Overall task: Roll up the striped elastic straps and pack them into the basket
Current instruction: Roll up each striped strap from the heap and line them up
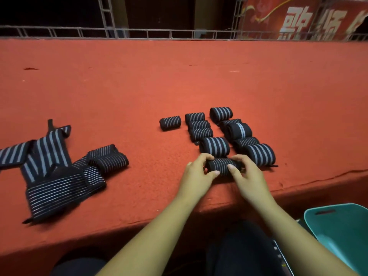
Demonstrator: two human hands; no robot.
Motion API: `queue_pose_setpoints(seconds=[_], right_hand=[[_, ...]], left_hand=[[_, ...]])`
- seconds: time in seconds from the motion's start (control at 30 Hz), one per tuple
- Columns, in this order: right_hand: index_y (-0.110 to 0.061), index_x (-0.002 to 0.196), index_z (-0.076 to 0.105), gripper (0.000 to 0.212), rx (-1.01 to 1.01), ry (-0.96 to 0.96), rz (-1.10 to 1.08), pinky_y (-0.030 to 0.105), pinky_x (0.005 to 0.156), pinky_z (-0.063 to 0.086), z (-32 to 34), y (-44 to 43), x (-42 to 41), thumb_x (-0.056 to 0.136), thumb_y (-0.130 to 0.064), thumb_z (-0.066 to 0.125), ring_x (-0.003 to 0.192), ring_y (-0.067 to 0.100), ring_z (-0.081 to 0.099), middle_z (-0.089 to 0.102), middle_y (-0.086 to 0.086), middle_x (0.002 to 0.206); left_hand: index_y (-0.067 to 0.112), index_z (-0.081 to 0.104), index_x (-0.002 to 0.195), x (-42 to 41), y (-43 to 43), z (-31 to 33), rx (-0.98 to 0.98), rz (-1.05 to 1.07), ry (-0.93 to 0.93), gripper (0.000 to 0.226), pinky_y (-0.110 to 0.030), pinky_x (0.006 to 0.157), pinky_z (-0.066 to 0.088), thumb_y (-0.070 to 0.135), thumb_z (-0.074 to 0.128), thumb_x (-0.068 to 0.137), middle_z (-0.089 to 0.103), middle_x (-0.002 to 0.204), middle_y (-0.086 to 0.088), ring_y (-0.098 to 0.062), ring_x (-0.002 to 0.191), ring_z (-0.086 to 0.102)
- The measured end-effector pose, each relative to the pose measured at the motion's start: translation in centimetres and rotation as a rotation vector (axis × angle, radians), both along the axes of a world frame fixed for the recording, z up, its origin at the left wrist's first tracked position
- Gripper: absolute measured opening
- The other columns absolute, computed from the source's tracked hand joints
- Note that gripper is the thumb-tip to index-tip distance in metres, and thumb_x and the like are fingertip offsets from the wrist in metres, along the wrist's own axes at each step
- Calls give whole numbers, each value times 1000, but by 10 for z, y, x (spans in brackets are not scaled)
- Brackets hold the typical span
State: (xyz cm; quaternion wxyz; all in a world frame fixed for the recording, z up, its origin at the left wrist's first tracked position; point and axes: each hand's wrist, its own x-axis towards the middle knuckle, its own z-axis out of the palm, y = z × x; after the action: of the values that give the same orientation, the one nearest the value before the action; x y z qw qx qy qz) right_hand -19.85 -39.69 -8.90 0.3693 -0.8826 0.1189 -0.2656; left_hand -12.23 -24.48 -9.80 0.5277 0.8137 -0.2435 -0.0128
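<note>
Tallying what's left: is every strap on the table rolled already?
No, a pile of unrolled straps lies on the red table, left of the finished rolls.

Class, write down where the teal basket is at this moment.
In the head view the teal basket sits at the lower right, below the near edge of the red table, just right of the person's right forearm.

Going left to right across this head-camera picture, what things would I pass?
Loose pile of unrolled black-and-grey striped elastic straps, single rolled striped strap, rows of rolled striped straps, teal plastic basket.
</note>
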Motion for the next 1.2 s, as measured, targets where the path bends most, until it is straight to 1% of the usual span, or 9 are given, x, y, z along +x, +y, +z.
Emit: queue_pose_setpoints(seconds=[0.13,0.27,0.33,0.47,0.6,0.83,0.93,1.1,1.2], right_hand=[[-8,112,66,23,-158,18,-9,21,97,36,3,4,5,89,-8,68,109,19,58,63,3,111],[-8,112,66,25,-214,-55,53,32,101,42,24,24,17,87,-6,67,109,21,57,61,5,111],[-7,111,66,25,-214,-53,122,30,100,41,33,44,28,87,-6,66,107,22,57,61,6,110],[-8,113,65,26,-235,12,302,31,104,38,37,97,57,88,-10,62,111,25,57,60,10,112],[-11,124,59,35,-262,191,450,37,109,36,34,160,92,90,-20,62,120,30,52,55,12,120],[-13,126,54,41,-286,334,627,41,107,39,22,253,121,88,-28,61,121,30,49,51,12,122],[-15,130,53,46,-285,324,656,41,107,39,9,276,123,89,-35,64,122,30,49,51,12,124],[-32,150,35,76,-181,252,701,42,115,34,-1,282,129,84,-43,72,135,29,42,38,8,141],[-39,154,28,87,-143,248,755,36,122,25,7,275,137,82,-35,77,149,22,24,19,6,162]], left_hand=[[25,61,121,6,12,2,112,-1,-2,40,-35,102,46,21,74,84,65,121,0,-17,108,60],[20,62,117,19,59,25,119,-11,-102,29,-6,80,41,16,70,89,60,117,-1,-5,90,57],[22,62,110,28,97,39,144,27,-171,23,-2,75,38,13,70,90,60,112,0,3,89,57],[21,64,102,41,184,61,255,200,-279,17,-5,76,37,10,70,89,63,98,2,0,85,57],[16,67,102,46,258,63,409,418,-251,13,-26,84,41,13,69,89,63,97,0,-18,92,60],[22,51,141,42,326,37,889,546,-98,61,-41,109,32,42,71,87,50,135,-5,-27,130,43],[18,59,129,38,334,30,775,598,-129,49,-40,106,35,33,74,85,47,120,-6,-29,116,40],[14,65,87,36,329,32,494,418,-419,19,-27,89,36,2,77,79,48,94,3,-19,93,46],[14,63,90,34,322,41,434,260,-434,25,-15,84,37,-9,70,81,51,89,6,-12,87,50]])
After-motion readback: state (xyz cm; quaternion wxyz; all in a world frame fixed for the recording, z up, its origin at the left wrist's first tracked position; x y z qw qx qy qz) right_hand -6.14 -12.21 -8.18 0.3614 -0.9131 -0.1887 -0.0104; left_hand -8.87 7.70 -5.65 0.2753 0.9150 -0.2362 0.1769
